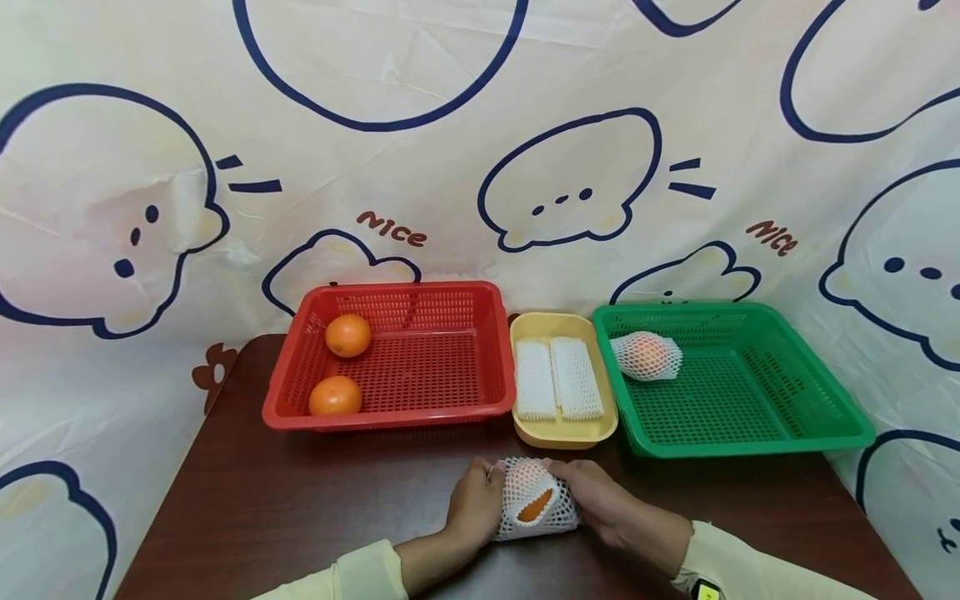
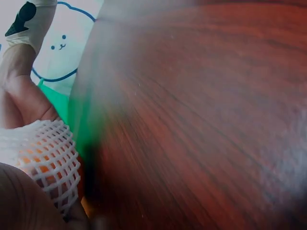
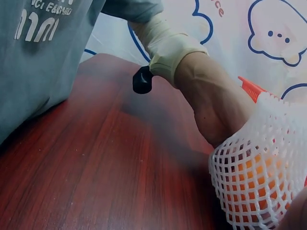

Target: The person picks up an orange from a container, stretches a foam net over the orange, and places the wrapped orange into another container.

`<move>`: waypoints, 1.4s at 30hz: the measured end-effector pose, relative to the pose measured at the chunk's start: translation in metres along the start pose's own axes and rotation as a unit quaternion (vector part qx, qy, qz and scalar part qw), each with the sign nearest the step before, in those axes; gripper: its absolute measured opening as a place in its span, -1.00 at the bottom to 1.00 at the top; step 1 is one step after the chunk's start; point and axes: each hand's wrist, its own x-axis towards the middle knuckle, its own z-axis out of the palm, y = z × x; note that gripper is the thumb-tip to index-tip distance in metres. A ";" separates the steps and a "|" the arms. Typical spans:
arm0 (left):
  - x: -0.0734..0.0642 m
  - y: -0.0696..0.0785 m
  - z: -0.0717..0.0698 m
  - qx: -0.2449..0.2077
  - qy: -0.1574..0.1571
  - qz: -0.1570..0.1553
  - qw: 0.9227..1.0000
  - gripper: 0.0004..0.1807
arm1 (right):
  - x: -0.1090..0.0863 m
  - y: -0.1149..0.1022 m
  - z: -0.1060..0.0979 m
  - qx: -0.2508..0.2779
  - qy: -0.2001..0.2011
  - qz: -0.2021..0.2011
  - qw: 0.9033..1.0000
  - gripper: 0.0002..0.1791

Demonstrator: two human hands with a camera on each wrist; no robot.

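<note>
In the head view an orange (image 1: 536, 506) sits inside a white foam net sleeve (image 1: 517, 527) near the table's front. Bare peel shows through an opening in the net. My left hand (image 1: 476, 505) grips the sleeve's left side, thumb on top. From the other side my right hand (image 1: 600, 497) holds it, thumb at the upper edge. The left wrist view has the net (image 2: 62, 158) stretched between both hands. Orange peel shows through the mesh of the sleeve (image 3: 254, 177) in the right wrist view, where part of the fruit is hidden.
Behind the hands stand a red basket (image 1: 390, 421) with two oranges (image 1: 348, 335), a yellow tray (image 1: 566, 432) with two stacks of flat foam nets (image 1: 576, 377), and a green basket (image 1: 750, 450) with one netted fruit (image 1: 647, 356). A patterned cloth hangs behind the table.
</note>
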 end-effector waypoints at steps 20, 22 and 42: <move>-0.001 0.011 -0.002 -0.114 -0.029 -0.007 0.993 -0.68 | -0.001 -0.006 0.011 0.039 0.032 -0.057 0.997 -0.49; -0.001 0.014 -0.002 -0.141 -0.031 -0.012 0.989 -0.68 | -0.002 -0.009 0.012 0.036 0.047 -0.066 0.996 -0.49; 0.008 0.024 -0.011 -0.241 -0.050 -0.042 0.968 -0.69 | -0.006 -0.018 0.016 0.070 0.057 -0.097 0.991 -0.50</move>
